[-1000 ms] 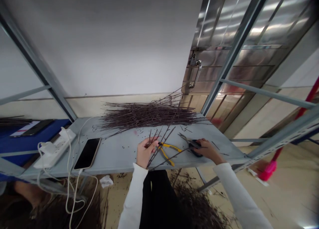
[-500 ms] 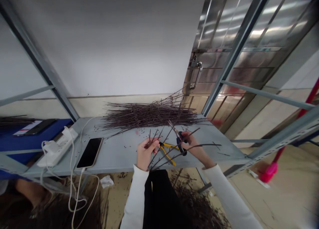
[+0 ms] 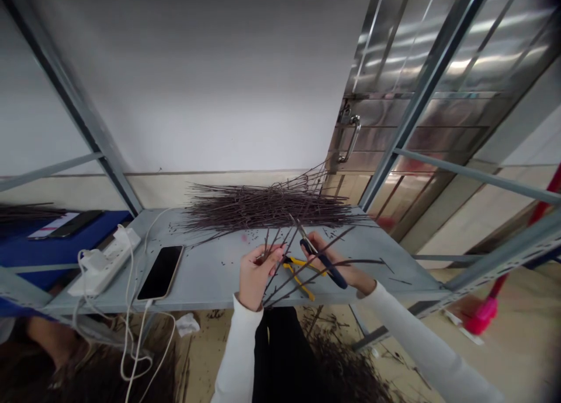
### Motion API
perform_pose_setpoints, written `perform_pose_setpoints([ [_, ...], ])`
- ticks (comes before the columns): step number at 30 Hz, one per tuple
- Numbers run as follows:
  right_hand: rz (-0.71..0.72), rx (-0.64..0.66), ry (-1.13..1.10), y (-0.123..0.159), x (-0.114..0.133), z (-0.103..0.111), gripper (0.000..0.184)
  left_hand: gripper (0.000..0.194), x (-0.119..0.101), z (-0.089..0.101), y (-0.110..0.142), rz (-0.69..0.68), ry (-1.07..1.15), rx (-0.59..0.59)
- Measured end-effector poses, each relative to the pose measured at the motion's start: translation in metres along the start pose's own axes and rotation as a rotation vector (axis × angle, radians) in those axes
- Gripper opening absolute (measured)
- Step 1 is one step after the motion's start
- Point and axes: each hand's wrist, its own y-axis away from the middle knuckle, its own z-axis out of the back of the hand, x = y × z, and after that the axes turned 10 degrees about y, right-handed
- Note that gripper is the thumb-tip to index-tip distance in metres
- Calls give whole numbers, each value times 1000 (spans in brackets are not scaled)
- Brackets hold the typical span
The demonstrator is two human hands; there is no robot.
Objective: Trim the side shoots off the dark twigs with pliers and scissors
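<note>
My left hand [image 3: 255,273] is closed around a small bunch of thin dark twigs [image 3: 287,257] that fan out above the grey shelf [image 3: 210,274]. My right hand [image 3: 337,261] grips blue-handled scissors [image 3: 322,258], their blades pointing up-left into the held twigs. Yellow-handled pliers [image 3: 300,271] lie on the shelf between my hands. A large pile of dark twigs [image 3: 267,207] lies along the back of the shelf.
A black phone [image 3: 160,271] on a white cable lies at the left of the shelf, beside a white power strip [image 3: 103,261]. Cut twigs litter the floor [image 3: 346,362] under the shelf. A metal door [image 3: 394,117] stands at the right, behind a slanted shelf post.
My right hand lifted the scissors off the shelf at the right and brought them left, up to the twigs in my left hand. The left hand stayed nearly still.
</note>
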Motion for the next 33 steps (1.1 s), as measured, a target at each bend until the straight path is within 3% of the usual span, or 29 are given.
perform_pose_setpoints([
  [8,1,71,-25,9,5,13,35,33,-2,-6,0,-16,-27,3],
  [14,-35,67,-40,8,19,14,36,34,12,-5,0,-57,-88,34],
  [20,-72,53,11,9,18,15,30,25,13,-3,3,-85,-131,47],
  [27,-104,-105,378,8,16,15,29,19,10,-3,5,-88,-141,51],
  [33,-164,-90,475,14,16,14,29,20,12,2,2,-102,-202,64],
])
